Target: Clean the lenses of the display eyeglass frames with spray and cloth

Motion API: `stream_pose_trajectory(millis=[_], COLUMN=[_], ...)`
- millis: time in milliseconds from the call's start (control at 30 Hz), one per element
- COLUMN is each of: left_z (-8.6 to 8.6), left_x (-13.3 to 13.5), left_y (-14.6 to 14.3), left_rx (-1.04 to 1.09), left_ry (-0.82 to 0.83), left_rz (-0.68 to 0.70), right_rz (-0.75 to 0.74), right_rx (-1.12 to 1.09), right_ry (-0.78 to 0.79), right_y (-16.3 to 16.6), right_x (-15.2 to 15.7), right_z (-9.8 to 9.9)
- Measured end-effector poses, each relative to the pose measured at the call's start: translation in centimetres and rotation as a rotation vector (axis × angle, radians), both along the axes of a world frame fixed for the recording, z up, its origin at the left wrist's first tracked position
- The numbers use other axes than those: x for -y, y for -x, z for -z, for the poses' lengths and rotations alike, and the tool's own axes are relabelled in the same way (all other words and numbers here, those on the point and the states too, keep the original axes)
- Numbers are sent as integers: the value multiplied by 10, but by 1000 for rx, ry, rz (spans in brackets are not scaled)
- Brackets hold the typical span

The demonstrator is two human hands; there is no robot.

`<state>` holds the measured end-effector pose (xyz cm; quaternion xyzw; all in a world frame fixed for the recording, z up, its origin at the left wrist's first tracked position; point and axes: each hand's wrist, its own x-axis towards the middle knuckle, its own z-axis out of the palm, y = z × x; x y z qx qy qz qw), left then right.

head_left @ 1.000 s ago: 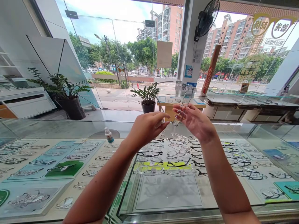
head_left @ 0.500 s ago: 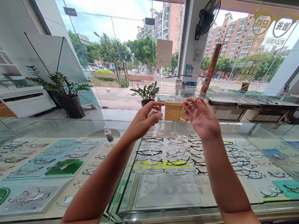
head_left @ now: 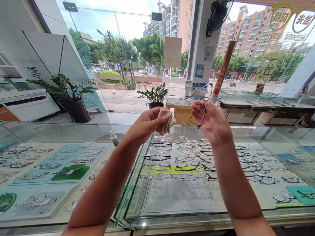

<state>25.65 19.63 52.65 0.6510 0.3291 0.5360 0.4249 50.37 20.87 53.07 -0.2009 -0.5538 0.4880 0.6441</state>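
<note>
My right hand (head_left: 214, 123) pinches a pair of thin dark-framed eyeglasses (head_left: 204, 118) in the air above the counter. One lens faces me in front of the fingers, and a temple arm reaches out to the left. To the left of it, my left hand (head_left: 147, 123) is closed on a folded beige cleaning cloth (head_left: 165, 122), its zigzag edge hanging down. A gap separates the cloth from the eyeglasses. Below both hands, rows of eyeglass frames (head_left: 188, 167) lie inside the glass display case (head_left: 177, 200).
A small spray bottle (head_left: 114, 138) stands on the glass at the left. Potted plants (head_left: 155, 95) are beyond the counter, before a large window. A wall fan (head_left: 219, 14) hangs on the pillar, and another glass counter (head_left: 251, 103) stands at the back right.
The eyeglasses have turned in my right hand, so a lens now shows clearly. My left hand has drawn slightly left and turned, bringing the cloth into view.
</note>
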Motion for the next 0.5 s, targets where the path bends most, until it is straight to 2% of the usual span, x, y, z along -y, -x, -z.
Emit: stream_pose_trajectory(millis=[133, 233, 333, 433, 500], left_z=[-2, 6, 32, 72, 99], left_x=[4, 2, -5, -13, -19], left_y=[2, -2, -5, 2, 13], left_rx=[-96, -176, -346, -500, -523], left_ry=[-39, -10, -2, 60, 154], left_rz=[-1, 11, -13, -55, -118], right_rz=[47, 68, 36, -34, -77], right_rx=[55, 87, 74, 3, -41], right_ry=[-39, -67, -83, -70, -61], right_y=[-4, -6, -6, -6, -6], right_x=[1, 2, 3, 5, 7], right_z=[-1, -2, -5, -7, -9])
